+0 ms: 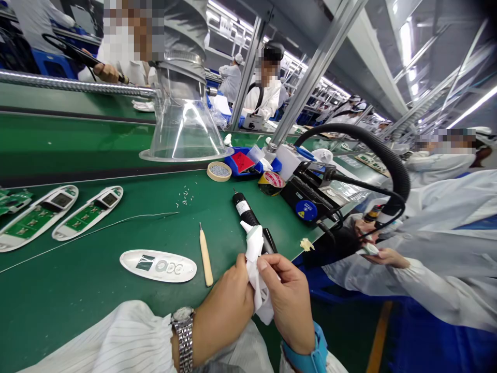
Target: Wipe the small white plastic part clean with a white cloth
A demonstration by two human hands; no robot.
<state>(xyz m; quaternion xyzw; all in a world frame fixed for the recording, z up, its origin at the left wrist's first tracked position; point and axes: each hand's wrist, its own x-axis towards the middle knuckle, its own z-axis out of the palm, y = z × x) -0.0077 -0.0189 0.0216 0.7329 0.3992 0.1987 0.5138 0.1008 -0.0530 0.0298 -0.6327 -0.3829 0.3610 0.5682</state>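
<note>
**Green bench [77, 298]: grip observation**

Remotely, I see left hand [227, 298] curled closed, right hand [291, 290] pinching, both gripping the white cloth [254, 246] near the bench edge; black screwdriver [249, 211] just beyond, wooden-handled tool [206, 259] left of it.

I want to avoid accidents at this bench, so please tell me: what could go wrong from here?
The left hand may bump the wooden tool lying close beside it.
The black driver lies right by the white material held in both hands, so it might get knocked.
The loose bits lie outside the dish and could scatter.
</note>
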